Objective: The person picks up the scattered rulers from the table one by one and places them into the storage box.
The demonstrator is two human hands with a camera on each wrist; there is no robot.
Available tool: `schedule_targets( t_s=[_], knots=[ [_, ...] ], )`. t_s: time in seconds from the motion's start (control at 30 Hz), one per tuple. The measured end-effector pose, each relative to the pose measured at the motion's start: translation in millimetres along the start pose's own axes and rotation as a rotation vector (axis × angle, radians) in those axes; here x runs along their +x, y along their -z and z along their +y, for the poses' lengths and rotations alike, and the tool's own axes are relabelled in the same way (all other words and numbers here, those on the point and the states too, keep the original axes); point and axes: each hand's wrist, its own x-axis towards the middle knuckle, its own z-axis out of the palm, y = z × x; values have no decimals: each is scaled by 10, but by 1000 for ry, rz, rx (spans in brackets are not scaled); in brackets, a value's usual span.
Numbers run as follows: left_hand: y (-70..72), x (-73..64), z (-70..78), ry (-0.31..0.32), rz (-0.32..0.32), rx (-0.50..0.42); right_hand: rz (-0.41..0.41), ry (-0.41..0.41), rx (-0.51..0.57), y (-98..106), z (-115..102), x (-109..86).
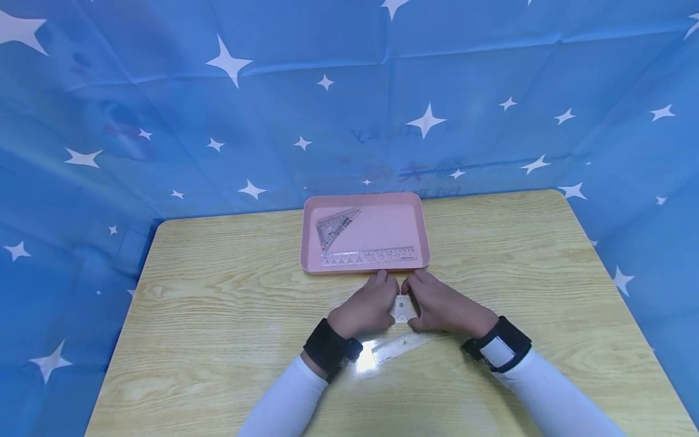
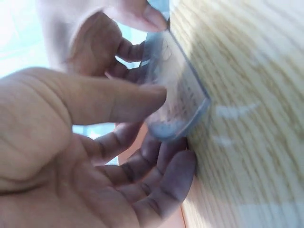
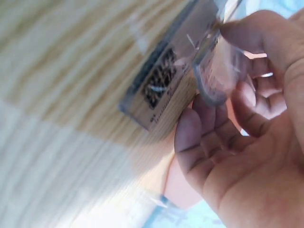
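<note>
Between both hands is a small clear plastic protractor (image 1: 403, 308), just in front of the pink tray. My left hand (image 1: 367, 306) pinches its left side, thumb (image 2: 154, 97) on the near face and fingers curled behind. On the other side my right hand (image 1: 443, 304) grips it the same way, thumb (image 3: 237, 38) near its corner. The protractor (image 2: 175, 85) looks tilted, its straight edge low by the table; whether it touches the wood I cannot tell. A clear ruler (image 1: 401, 347) lies slanted on the table nearer me, its printed end (image 3: 159, 90) showing in the right wrist view.
The pink tray (image 1: 388, 227) stands at the table's back edge, holding a clear set square (image 1: 334, 227) and a clear stencil ruler (image 1: 368, 257). A blue star-patterned cloth (image 1: 338, 121) hangs behind and beside the wooden table (image 1: 218, 315).
</note>
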Motion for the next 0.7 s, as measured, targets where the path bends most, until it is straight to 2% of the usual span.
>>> schedule_targets(
  t_s=[0.27, 0.5, 0.7],
  knots=[
    [-6, -23, 61, 38, 37, -36, 27, -1, -5, -22, -27, -11],
    [-28, -25, 120, 54, 166, -93, 138, 74, -111, -78, -87, -30],
    [-49, -47, 123, 102, 223, -185, 234, 99, -166, -137, -110, -21]
  ],
)
